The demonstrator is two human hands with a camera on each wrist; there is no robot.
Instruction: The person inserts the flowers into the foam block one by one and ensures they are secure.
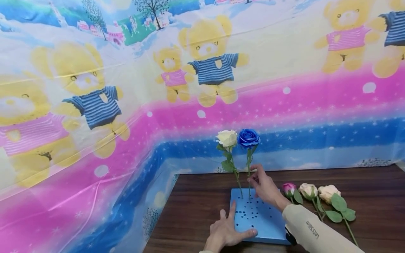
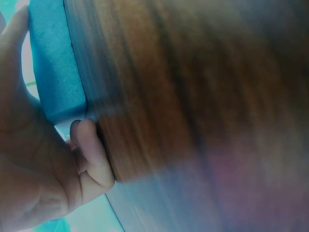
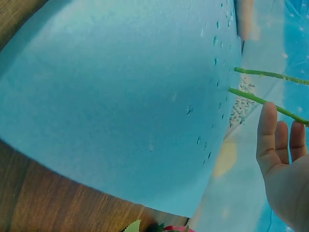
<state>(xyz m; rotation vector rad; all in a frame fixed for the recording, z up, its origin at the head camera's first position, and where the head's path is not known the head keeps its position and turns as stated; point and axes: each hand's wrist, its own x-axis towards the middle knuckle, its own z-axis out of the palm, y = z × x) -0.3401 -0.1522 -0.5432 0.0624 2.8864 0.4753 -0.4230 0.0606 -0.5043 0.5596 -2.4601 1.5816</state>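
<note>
My right hand pinches the green stem of a blue rose below its leaves. That stem stands upright, its foot at the far part of a light blue foam board dotted with small dark holes. Just left of it a white rose rises from the board, leaning slightly left. In the right wrist view, my fingertips meet one of two bare stems. My left hand rests at the board's near left corner, index finger straight along the left edge, thumb stretched over the top; the other fingers curl beside the foam.
Right of the board a pink rose, a cream rose and a peach rose lie on the dark wooden table. Behind it hangs a backdrop cloth printed with teddy bears. The blooms overlap the cloth.
</note>
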